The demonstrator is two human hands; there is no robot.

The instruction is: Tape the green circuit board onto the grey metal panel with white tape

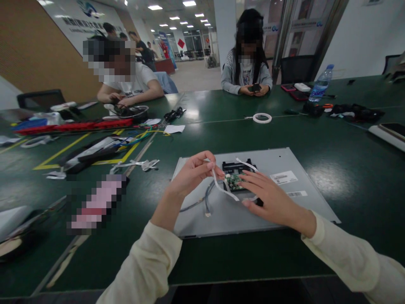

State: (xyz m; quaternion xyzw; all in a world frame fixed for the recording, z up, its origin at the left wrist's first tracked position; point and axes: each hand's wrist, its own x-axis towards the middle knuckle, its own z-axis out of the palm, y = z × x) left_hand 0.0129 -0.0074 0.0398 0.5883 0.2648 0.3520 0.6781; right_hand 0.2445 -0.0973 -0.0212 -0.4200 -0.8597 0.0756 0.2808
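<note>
My left hand pinches a narrow white tape strip between thumb and fingertips, and the strip curls down toward the right. Below it lies a flat grey metal panel bearing a black bracket and a small green circuit board. Over the board's right side, my right hand is held with its fingers stretched out and apart, hiding part of it. Another white strip rises behind those fingers. Bundled grey wires with a white plug run across the panel under my left hand.
A phone lies left of the panel, near crumpled white strips. Farther off are a white tape roll, a water bottle and tangled black cables. Two people sit across the green table.
</note>
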